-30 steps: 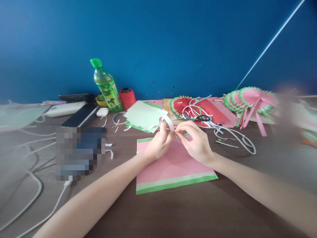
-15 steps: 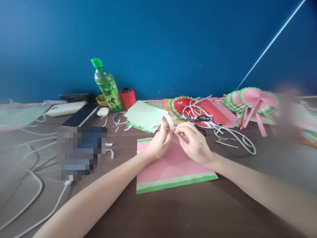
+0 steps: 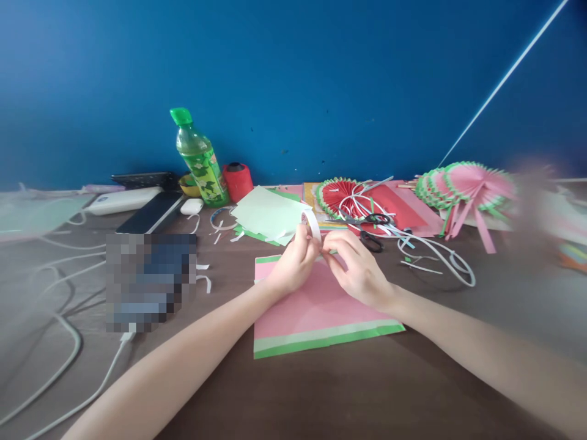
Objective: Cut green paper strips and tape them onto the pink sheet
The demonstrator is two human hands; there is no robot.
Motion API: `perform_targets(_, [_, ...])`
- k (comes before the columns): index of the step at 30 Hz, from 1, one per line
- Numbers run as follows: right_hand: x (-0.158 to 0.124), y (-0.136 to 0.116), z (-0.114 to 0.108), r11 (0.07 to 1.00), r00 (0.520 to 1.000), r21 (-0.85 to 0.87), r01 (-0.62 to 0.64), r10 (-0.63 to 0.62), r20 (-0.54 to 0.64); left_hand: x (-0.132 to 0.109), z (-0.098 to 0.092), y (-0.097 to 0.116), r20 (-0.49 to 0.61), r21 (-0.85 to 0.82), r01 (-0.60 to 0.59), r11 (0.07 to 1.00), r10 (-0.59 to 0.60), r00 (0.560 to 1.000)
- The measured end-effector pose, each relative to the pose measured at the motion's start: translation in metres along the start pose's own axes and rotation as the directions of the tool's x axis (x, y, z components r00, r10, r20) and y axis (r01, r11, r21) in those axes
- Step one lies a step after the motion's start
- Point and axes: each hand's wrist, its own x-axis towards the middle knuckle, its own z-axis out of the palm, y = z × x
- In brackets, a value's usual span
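Note:
My left hand (image 3: 297,263) is closed round a roll of white tape (image 3: 312,225), held upright above the far part of a pink sheet of paper (image 3: 302,311). The sheet has pale and bright green bands along its near and far edges. Close beside the roll, my right hand (image 3: 355,266) is closed in a pinch at the tape's lower edge. What lies between its fingertips is too small to see clearly; it looks like the tape's end. A pair of black-handled scissors (image 3: 372,220) lies just beyond my right hand.
Pale green paper (image 3: 266,214), a red folded fan (image 3: 340,197) and white cord (image 3: 458,269) lie beyond my hands. Pink fans (image 3: 481,183) are at right. A green bottle (image 3: 202,165) leans by a red spool (image 3: 238,183). A phone (image 3: 156,281) with its cable is at left.
My right hand has shifted very slightly, uncovering more of the scissors' handles. The left hand still holds the tape roll in almost the same place.

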Motion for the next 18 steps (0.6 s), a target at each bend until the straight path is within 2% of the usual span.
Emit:
perform_targets(6, [-0.0004,-0.0015,-0.0006,0.999,0.999,0.048,-0.021,0.024,-0.048,0.0015,-0.0029,-0.0013,0.022,-0.078,0.037,0.996,-0.036,0.999])
perform_targets(14, [0.0004,0.0004,0.0004,0.949,0.965,0.227,-0.217,0.244,-0.100,0.0035,-0.0057,-0.0017,0.122,-0.230,0.126,0.965,-0.100,0.987])
perform_targets(16, [0.0004,0.0018,0.0004,0.950,0.966,0.222,-0.219,0.243,-0.087,0.0037,-0.0057,0.0006,0.136,-0.265,0.128,0.956,-0.095,0.986])
perform_targets(18, [0.0004,0.0031,0.0003,0.964,0.974,0.182,-0.192,0.210,-0.083,0.0041,-0.0061,0.0023,0.134,-0.224,0.121,0.967,-0.093,0.987])
